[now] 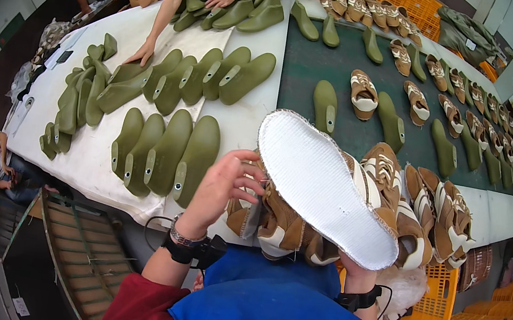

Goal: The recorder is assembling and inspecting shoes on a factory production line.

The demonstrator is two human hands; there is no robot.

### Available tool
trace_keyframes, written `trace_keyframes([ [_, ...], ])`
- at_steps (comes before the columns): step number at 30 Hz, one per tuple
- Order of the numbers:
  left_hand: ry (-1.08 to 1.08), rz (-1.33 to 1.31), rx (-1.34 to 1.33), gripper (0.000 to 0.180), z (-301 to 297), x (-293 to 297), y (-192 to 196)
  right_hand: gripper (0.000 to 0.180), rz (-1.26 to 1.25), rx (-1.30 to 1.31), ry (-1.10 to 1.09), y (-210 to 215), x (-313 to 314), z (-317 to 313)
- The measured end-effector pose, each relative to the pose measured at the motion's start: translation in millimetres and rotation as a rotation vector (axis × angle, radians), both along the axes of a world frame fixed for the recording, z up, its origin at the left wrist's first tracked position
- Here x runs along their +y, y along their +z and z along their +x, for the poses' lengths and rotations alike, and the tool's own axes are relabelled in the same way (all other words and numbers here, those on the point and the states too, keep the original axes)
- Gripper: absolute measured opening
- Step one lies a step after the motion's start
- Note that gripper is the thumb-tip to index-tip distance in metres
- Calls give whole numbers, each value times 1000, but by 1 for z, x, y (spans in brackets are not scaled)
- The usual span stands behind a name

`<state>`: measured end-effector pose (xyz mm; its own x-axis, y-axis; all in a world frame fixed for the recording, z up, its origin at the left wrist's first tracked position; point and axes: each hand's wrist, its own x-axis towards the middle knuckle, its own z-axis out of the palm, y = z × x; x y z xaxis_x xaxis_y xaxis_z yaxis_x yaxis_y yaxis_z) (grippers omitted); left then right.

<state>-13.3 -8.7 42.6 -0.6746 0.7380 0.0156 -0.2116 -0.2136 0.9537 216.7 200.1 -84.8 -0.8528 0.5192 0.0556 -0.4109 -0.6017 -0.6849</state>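
Note:
Right in front of me a brown-and-white shoe upper is held bottom up, its white stitched sole [328, 179] facing me. My right hand [358, 272] grips the near end from beneath; most of its fingers are hidden behind it. Beside the far-left end, my left hand [236, 180] has its fingers apart and slightly bent. Whether its fingertips touch the edge, I cannot tell. More brown-and-white shoe uppers [447, 219] are bunched behind and to the right, at the table's near edge. Green shoe lasts [166, 152] stand in a row to the left of my left hand.
Lasts and shoes alternate in rows on the dark green belt [307, 60]. Across the white table [239, 103], a co-worker's hand [142, 51] reaches among green lasts. Yellow crates [436, 305] stand at the lower right, a slatted rack [78, 252] at lower left.

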Motion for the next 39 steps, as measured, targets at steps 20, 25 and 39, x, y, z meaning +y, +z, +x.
trace_keyframes([
  [20,0,24,-55,19,13,4,11,48,-604,84,-35,23,-9,-8],
  [25,10,-27,132,17,17,5,8,48,-407,-12,-99,12,-11,-10],
  [39,59,-9,124,18,14,7,8,46,389,-426,-139,-1,-7,-7],
])
